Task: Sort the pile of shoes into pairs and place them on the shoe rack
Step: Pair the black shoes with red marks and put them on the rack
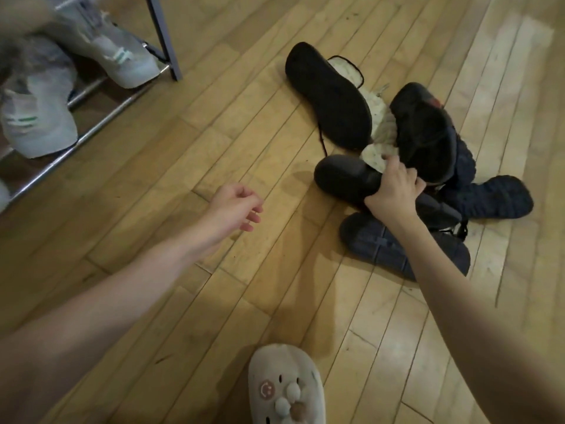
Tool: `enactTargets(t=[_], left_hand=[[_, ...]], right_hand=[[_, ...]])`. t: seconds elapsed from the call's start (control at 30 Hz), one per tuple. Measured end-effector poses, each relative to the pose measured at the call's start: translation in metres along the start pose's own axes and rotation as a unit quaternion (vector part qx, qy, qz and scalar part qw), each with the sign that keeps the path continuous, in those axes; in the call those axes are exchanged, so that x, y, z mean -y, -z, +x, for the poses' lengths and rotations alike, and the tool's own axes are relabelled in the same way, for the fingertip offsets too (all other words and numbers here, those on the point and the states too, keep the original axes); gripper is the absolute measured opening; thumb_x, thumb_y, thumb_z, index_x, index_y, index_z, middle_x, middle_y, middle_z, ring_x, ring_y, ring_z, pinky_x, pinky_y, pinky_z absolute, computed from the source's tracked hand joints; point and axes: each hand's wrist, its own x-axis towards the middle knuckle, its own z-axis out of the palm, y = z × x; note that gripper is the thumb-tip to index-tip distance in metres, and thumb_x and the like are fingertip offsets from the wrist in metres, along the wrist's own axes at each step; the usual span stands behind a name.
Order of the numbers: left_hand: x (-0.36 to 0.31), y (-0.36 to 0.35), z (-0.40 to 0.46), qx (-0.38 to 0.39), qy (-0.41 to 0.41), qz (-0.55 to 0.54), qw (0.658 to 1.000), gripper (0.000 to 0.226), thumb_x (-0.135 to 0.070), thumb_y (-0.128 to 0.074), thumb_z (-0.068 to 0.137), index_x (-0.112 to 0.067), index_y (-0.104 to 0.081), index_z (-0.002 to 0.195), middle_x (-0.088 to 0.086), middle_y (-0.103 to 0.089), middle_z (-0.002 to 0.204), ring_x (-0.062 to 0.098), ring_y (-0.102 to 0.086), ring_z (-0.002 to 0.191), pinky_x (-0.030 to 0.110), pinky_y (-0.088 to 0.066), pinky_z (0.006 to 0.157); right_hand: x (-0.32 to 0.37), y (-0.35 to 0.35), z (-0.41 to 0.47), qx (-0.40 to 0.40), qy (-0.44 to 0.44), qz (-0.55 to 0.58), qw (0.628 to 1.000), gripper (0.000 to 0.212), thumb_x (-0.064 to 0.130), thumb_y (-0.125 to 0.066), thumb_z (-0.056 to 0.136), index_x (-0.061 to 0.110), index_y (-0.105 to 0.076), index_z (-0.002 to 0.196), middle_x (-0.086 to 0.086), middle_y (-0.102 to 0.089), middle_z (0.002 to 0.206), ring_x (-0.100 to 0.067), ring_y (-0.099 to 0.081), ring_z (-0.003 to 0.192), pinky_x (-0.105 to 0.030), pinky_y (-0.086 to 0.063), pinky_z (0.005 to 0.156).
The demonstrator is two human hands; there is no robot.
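Two hands: both reach out over the wood floor [189,123]
Right hand [394,188]: fingers curled round a dark shoe [345,179] in the pile, gripping it at its middle
Left hand [237,206]: above bare floor, fingers loosely curled, holding nothing, well apart from the pile
Pile [428,166]: dark shoes heaped on the floor to the right, several sole-up; one black sole [328,96] lies at the far side, a pale quilted shoe [377,123] wedged between the dark ones
Rack [91,93]: upper left, metal bars, with two white sneakers [39,123] with green stripes sitting side by side on it
Near edge: a cream clog [284,390] with a smiley charm on it
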Motion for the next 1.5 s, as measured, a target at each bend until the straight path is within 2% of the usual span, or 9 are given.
enactTargets(t=[0.17,0.37,0.5,0.73,0.9,1.03,1.17,1.3,1.5], left_hand=[[0.002,0.007,-0.008,0.028,0.031,-0.01,0.999,0.014,-0.021,-0.052,0.095,-0.008,-0.059,0.092,0.01,-0.063,0.089,0.019,-0.063,0.075,0.031,-0.053,0.067],[0.002,0.012,-0.019,0.091,0.134,-0.071,0.984,0.059,-0.058,-0.03,0.094,-0.008,-0.057,0.11,0.013,-0.063,0.095,0.023,-0.062,0.077,0.03,-0.049,0.062],[0.018,0.016,-0.03,0.128,0.108,0.011,0.986,0.044,-0.051,-0.052,0.088,-0.017,-0.065,0.113,0.003,-0.071,0.107,0.019,-0.063,0.103,0.03,-0.048,0.074],[0.035,0.026,-0.032,0.035,0.05,0.012,0.998,0.02,-0.032,-0.064,0.087,-0.015,-0.073,0.093,0.008,-0.075,0.096,0.024,-0.067,0.102,0.045,-0.051,0.094],[0.033,0.022,-0.034,0.012,-0.037,0.041,0.998,0.018,-0.03,-0.06,0.091,-0.023,-0.072,0.079,-0.006,-0.074,0.077,0.003,-0.066,0.078,0.02,-0.048,0.066],[0.029,0.017,-0.036,0.012,-0.093,0.056,0.994,0.019,-0.026,-0.059,0.092,-0.027,-0.072,0.079,-0.015,-0.073,0.07,-0.01,-0.064,0.071,0.004,-0.044,0.06],[0.022,0.017,-0.039,0.006,-0.107,0.024,0.994,0.02,-0.026,-0.056,0.094,-0.022,-0.074,0.087,-0.001,-0.075,0.086,0.003,-0.067,0.087,0.014,-0.05,0.076],[0.019,0.02,-0.04,-0.025,-0.124,0.002,0.992,0.022,-0.027,-0.057,0.094,-0.026,-0.074,0.079,0.004,-0.075,0.089,0.01,-0.067,0.09,0.026,-0.049,0.084],[0.02,0.029,-0.043,-0.094,-0.145,-0.002,0.985,0.026,-0.023,-0.056,0.094,-0.032,-0.067,0.073,-0.014,-0.07,0.068,-0.008,-0.062,0.069,0.01,-0.047,0.067]], right_hand=[[0.011,-0.018,-0.044,-0.085,0.153,0.084,0.981,0.04,0.0,-0.068,0.079,0.011,-0.063,0.117,-0.011,-0.052,0.112,-0.03,-0.042,0.111,-0.038,-0.03,0.098],[0.029,-0.036,-0.078,-0.207,0.372,0.157,0.891,0.025,-0.005,-0.069,0.078,0.002,-0.071,0.102,-0.017,-0.058,0.097,-0.027,-0.046,0.096,-0.037,-0.036,0.08],[0.042,-0.05,-0.088,-0.172,0.421,0.146,0.879,0.027,-0.001,-0.072,0.079,0.005,-0.071,0.105,-0.017,-0.061,0.1,-0.026,-0.048,0.1,-0.037,-0.038,0.082],[0.031,-0.05,-0.095,-0.108,0.317,0.133,0.933,0.054,0.017,-0.075,0.078,0.012,-0.057,0.129,-0.013,-0.049,0.123,-0.025,-0.041,0.117,-0.037,-0.039,0.099],[0.004,-0.033,-0.079,-0.116,0.148,0.138,0.972,0.064,0.017,-0.066,0.084,0.016,-0.038,0.141,-0.012,-0.035,0.14,-0.025,-0.03,0.132,-0.036,-0.031,0.111],[-0.015,-0.007,-0.038,-0.288,-0.115,0.261,0.914,0.076,0.018,-0.071,0.08,0.008,-0.03,0.144,-0.02,-0.027,0.144,-0.03,-0.029,0.135,-0.031,-0.025,0.113],[-0.032,0.007,0.015,-0.214,-0.218,0.416,0.857,0.096,0.024,-0.073,0.084,0.004,-0.008,0.153,-0.018,-0.017,0.157,-0.03,-0.018,0.147,-0.039,-0.022,0.119],[-0.032,0.006,0.028,-0.24,-0.178,0.312,0.902,0.049,0.014,-0.06,0.093,0.011,-0.047,0.14,-0.006,-0.053,0.139,-0.02,-0.048,0.131,-0.031,-0.038,0.11],[0.004,-0.022,0.0,-0.25,0.096,0.118,0.956,0.039,-0.001,-0.058,0.088,0.008,-0.063,0.126,-0.009,-0.061,0.106,-0.027,-0.052,0.101,-0.035,-0.042,0.092]])
